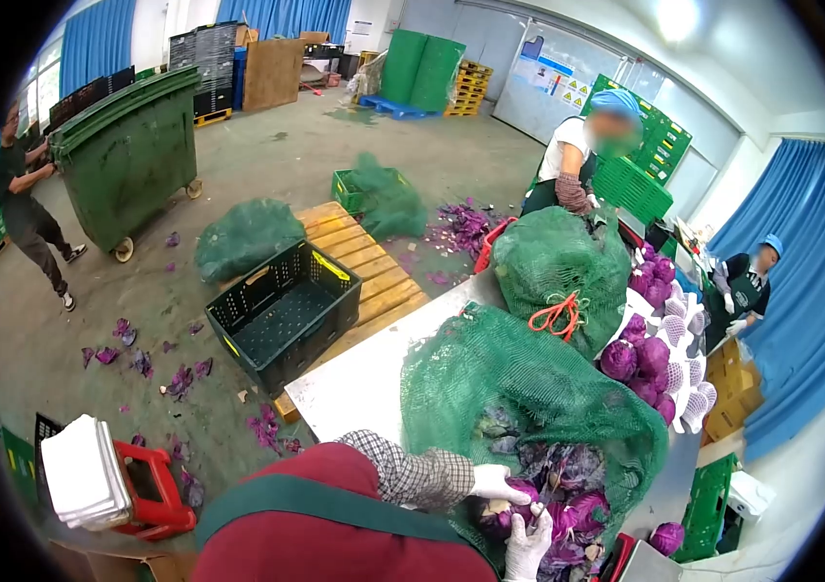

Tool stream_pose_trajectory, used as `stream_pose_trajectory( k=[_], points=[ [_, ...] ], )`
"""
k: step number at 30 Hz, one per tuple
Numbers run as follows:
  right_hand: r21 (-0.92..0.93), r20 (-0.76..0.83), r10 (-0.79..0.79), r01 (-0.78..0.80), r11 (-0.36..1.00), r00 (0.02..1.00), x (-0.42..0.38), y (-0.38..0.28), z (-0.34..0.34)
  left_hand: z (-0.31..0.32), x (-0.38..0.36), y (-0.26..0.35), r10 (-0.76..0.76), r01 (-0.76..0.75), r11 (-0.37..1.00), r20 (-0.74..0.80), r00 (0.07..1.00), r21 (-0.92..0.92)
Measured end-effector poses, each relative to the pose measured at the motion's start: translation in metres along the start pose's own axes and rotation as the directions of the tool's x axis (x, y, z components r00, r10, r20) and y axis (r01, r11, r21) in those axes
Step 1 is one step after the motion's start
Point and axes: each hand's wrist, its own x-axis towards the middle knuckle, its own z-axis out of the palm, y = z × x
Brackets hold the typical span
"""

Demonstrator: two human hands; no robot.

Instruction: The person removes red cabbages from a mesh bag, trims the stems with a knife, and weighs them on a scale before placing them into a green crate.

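Note:
My left hand point(500, 483), in a white glove and a checkered sleeve, rests over a red cabbage point(498, 519) at the mouth of a green mesh sack point(529, 378). Just below it my right hand point(528, 545), also gloved in white, has its fingers bent against the same cabbage. Small pale bits, perhaps stem ends, show between the two hands. More red cabbages point(582, 514) with dark outer leaves lie in the opened sack, which is spread on a metal-topped table point(354, 393). Part of the held cabbage is hidden by my hands.
A tied mesh sack point(563, 262) and trimmed cabbages point(650, 359) with white foam nets stand beyond. Left are a black crate point(282, 315) on a wooden pallet point(359, 252), a red stool point(156, 490) and scattered leaves. Co-workers stand right; a person moves a green bin point(131, 155).

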Motion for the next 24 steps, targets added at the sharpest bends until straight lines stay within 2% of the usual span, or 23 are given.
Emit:
stream_pose_trajectory(
  k=[1, 2, 4, 5, 6, 7, 8, 9, 10, 11, 12, 14, 15, 16, 17, 18, 20, 21, 22, 24],
  points=[
    [0.037, 0.002, 0.035, -0.035, 0.999, 0.999, 0.0, 0.001, 0.0, -0.001, 0.0, 0.0, -0.007, 0.007, 1.0, 0.005, 1.0, -0.019],
    [-0.121, -0.073, -0.19, 0.18, 0.976, 0.979, 0.005, 0.004, 0.003, -0.004, -0.001, 0.0, -0.015, 0.015, 0.999, 0.012, 1.0, -0.038],
    [0.019, -0.157, -0.054, 0.058, 0.998, 0.986, 0.001, 0.007, 0.012, -0.007, -0.004, 0.002, -0.032, 0.035, 0.997, 0.04, 0.999, -0.071],
    [0.11, -0.146, 0.037, -0.021, 0.994, 0.989, -0.003, 0.028, 0.014, -0.009, -0.005, 0.003, -0.035, 0.043, 0.991, 0.066, 0.997, -0.127],
    [-0.044, -0.227, -0.097, 0.089, 0.995, 0.969, 0.002, 0.021, 0.012, -0.013, -0.006, 0.004, -0.038, 0.055, 0.982, 0.091, 0.995, -0.183],
    [-0.092, -0.177, 0.101, -0.118, 0.989, 0.979, -0.004, 0.033, 0.003, -0.012, 0.001, -0.006, -0.079, 0.085, 0.972, 0.037, 0.996, -0.22],
    [-0.126, -0.187, 0.194, -0.219, 0.968, 0.963, -0.01, 0.04, -0.003, -0.019, 0.006, -0.016, 0.136, -0.102, 0.963, 0.123, 0.983, -0.251],
    [-0.272, -0.206, 0.03, -0.087, 0.958, 0.978, -0.024, 0.081, -0.003, -0.023, -0.011, 0.006, -0.131, 0.169, 0.902, 0.12, 0.984, -0.398],
    [-0.228, -0.203, 0.173, -0.218, 0.949, 0.964, -0.037, 0.081, -0.005, -0.015, -0.003, -0.004, -0.148, 0.16, 0.88, 0.062, 0.987, -0.446],
    [-0.229, -0.213, 0.219, -0.267, 0.936, 0.952, -0.051, 0.077, -0.01, -0.015, -0.002, -0.006, -0.095, 0.111, 0.92, 0.062, 0.994, -0.375],
    [-0.222, -0.217, 0.25, -0.297, 0.929, 0.944, -0.054, 0.075, -0.012, -0.008, 0.017, -0.032, -0.01, 0.052, 0.897, 0.096, 0.995, -0.438],
    [-0.124, -0.212, 0.386, -0.416, 0.901, 0.898, -0.053, 0.059, -0.023, 0.001, 0.028, -0.054, 0.051, 0.021, 0.813, 0.108, 0.993, -0.582],
    [-0.213, -0.257, 0.263, -0.32, 0.923, 0.93, -0.05, 0.051, -0.026, 0.0, 0.02, -0.049, 0.095, 0.003, 0.798, 0.13, 0.987, -0.603],
    [-0.271, -0.266, 0.249, -0.32, 0.908, 0.931, -0.05, 0.057, -0.026, -0.002, 0.009, -0.041, 0.137, -0.014, 0.78, 0.148, 0.979, -0.625],
    [-0.252, -0.259, 0.26, -0.325, 0.912, 0.93, -0.051, 0.059, -0.027, -0.006, 0.001, -0.036, 0.118, -0.029, 0.861, 0.145, 0.982, -0.508],
    [-0.233, -0.251, 0.269, -0.328, 0.915, 0.93, -0.054, 0.06, -0.029, -0.009, -0.011, -0.028, 0.169, -0.08, 0.879, 0.149, 0.974, -0.471],
    [-0.165, -0.336, 0.317, -0.386, 0.908, 0.887, -0.063, 0.055, -0.039, -0.015, -0.012, -0.045, 0.288, -0.187, 0.89, 0.196, 0.937, -0.415],
    [-0.188, -0.379, 0.345, -0.436, 0.88, 0.859, -0.072, 0.072, -0.044, -0.022, -0.023, -0.038, 0.294, -0.158, 0.884, 0.262, 0.919, -0.44],
    [-0.098, -0.378, 0.371, -0.435, 0.895, 0.848, -0.073, 0.067, -0.052, -0.024, -0.03, -0.036, 0.31, -0.14, 0.876, 0.315, 0.897, -0.462],
    [-0.328, -0.288, 0.006, -0.104, 0.939, 0.958, -0.06, 0.039, -0.061, -0.024, -0.046, -0.025, 0.322, -0.219, 0.926, 0.341, 0.883, -0.307]
  ],
)
